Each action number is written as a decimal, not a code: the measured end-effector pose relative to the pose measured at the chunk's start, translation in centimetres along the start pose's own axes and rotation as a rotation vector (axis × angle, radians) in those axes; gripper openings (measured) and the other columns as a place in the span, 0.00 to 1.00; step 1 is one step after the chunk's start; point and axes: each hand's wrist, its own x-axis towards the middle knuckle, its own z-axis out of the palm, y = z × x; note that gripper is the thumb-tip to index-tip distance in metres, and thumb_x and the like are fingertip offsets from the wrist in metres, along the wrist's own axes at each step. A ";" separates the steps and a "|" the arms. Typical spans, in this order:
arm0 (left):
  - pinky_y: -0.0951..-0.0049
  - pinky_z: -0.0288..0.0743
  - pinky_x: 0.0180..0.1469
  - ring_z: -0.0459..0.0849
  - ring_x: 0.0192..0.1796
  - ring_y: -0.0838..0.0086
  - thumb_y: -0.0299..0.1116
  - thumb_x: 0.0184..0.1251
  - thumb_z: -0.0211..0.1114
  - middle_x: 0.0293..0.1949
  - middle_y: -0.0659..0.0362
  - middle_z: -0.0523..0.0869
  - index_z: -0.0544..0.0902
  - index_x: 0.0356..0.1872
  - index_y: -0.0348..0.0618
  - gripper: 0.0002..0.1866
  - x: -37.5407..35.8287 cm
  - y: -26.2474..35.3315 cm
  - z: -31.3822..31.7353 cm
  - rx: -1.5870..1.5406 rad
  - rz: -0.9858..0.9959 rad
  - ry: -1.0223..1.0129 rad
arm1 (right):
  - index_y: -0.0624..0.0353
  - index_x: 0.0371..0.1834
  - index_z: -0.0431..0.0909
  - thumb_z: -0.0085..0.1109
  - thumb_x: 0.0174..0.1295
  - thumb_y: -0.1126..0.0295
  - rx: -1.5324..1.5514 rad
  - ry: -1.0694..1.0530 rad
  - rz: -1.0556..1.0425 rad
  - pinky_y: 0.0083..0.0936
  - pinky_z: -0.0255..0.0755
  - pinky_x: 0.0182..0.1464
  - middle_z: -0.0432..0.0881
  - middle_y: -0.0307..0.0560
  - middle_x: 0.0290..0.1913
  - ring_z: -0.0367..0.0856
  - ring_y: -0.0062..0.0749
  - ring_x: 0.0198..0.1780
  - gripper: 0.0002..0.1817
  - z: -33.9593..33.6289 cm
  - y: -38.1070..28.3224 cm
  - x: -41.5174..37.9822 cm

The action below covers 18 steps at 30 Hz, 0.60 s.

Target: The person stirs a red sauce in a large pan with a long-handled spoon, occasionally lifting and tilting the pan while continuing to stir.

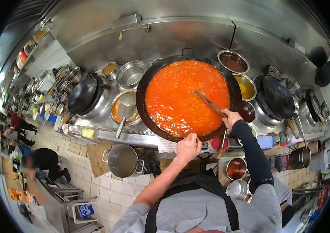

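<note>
A very large black wok (141, 101) sits on the range, filled nearly to the rim with bubbly orange-red sauce (180, 105). My right hand (231, 119) is closed around a long-handled stirring tool (210, 101) that slants into the sauce. Its head is under the surface, so its kind is hidden. At the wok's front edge, my left hand (189, 147) has its fingers curled against the rim. A striped white cloth (166, 145) hangs just left of that hand.
Left of the wok stand a steel pot with a ladle (120, 127) and a metal bowl (131, 73). Pots of brown liquid (233, 62) and yellow oil (245, 86) are at right. Smaller woks (277, 97) flank both sides. A stockpot (122, 161) stands below; a person (46, 163) bends at far left.
</note>
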 end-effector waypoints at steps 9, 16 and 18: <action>0.48 0.87 0.30 0.92 0.28 0.49 0.32 0.73 0.70 0.31 0.48 0.89 0.78 0.40 0.42 0.09 -0.1 -0.1 0.4 0.009 0.030 0.040 | 0.59 0.72 0.83 0.73 0.73 0.68 0.251 -0.006 0.006 0.47 0.83 0.68 0.92 0.70 0.60 0.90 0.68 0.65 0.25 3.7 -0.7 3.3; 0.46 0.87 0.32 0.92 0.29 0.47 0.32 0.73 0.69 0.31 0.46 0.90 0.78 0.40 0.41 0.09 0.0 0.1 0.0 -0.002 0.009 0.015 | 0.62 0.71 0.83 0.73 0.74 0.69 0.318 -0.108 -0.022 0.43 0.82 0.71 0.92 0.66 0.63 0.90 0.62 0.68 0.24 2.7 -2.3 0.2; 0.46 0.87 0.32 0.92 0.29 0.46 0.32 0.73 0.69 0.32 0.46 0.90 0.77 0.40 0.41 0.09 0.0 0.1 0.0 -0.002 0.005 0.014 | 0.64 0.70 0.83 0.72 0.74 0.69 0.316 -0.135 -0.027 0.42 0.83 0.71 0.92 0.65 0.63 0.90 0.61 0.68 0.23 2.0 -2.8 -1.1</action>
